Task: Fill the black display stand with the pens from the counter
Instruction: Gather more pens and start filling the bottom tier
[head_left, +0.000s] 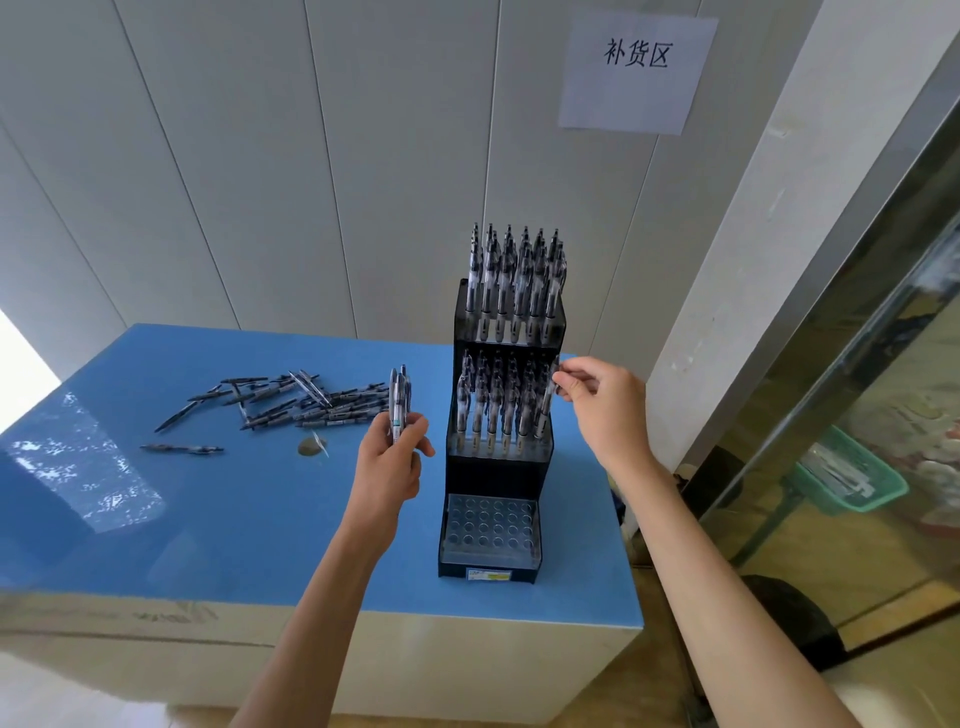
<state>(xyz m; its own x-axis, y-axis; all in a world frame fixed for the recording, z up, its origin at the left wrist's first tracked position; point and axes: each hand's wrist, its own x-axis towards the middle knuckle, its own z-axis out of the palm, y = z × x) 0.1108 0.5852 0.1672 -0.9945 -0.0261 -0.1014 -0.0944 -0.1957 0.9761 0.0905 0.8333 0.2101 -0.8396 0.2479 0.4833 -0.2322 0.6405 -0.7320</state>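
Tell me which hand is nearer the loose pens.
Left. The left hand holds a few pens just right of the loose pens; the right hand is beyond the stand.

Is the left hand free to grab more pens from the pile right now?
Probably not easily: the left hand already grips a bundle of pens. The pile lies open on the counter beside it, with nothing between.

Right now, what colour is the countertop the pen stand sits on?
Blue, with a pale cream side; the head view shows the countertop under the stand clearly.
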